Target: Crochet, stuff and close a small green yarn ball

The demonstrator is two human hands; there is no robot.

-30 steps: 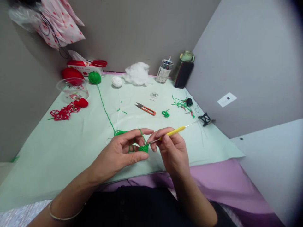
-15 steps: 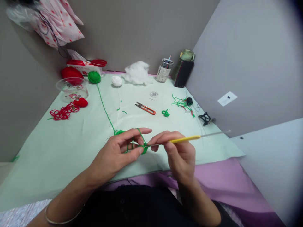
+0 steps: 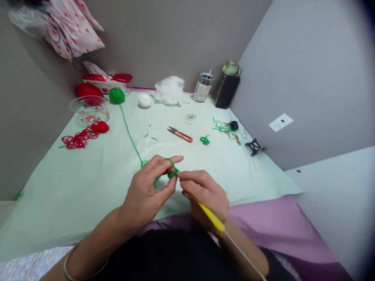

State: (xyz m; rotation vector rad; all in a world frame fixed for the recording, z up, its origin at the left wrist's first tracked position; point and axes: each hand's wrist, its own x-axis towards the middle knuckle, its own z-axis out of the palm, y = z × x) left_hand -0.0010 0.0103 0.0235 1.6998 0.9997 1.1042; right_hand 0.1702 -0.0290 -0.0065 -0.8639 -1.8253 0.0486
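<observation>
My left hand (image 3: 149,187) pinches a small piece of green crochet work (image 3: 172,174) between thumb and fingers, with green yarn looped over its index finger. My right hand (image 3: 206,197) is closed around a crochet hook (image 3: 211,217) with a yellow handle; the hook's tip meets the green piece, mostly hidden by fingers. A metal shaft runs out past the handle's lower end. From the left hand the green yarn leads back to a green yarn ball (image 3: 116,95) at the rear left of the table.
Orange thread snips (image 3: 180,134) lie mid-table, beside a small green knotted piece (image 3: 205,139). Red yarn (image 3: 79,138) is heaped at left. Behind stand a white yarn ball (image 3: 144,100), stuffing (image 3: 170,90), a pen tin (image 3: 203,88) and a phone (image 3: 227,91). Yarn scraps (image 3: 224,127) lie right.
My right hand has turned, so the hook's handle now points down toward me instead of out to the right. My left hand has tilted the green piece slightly upward.
</observation>
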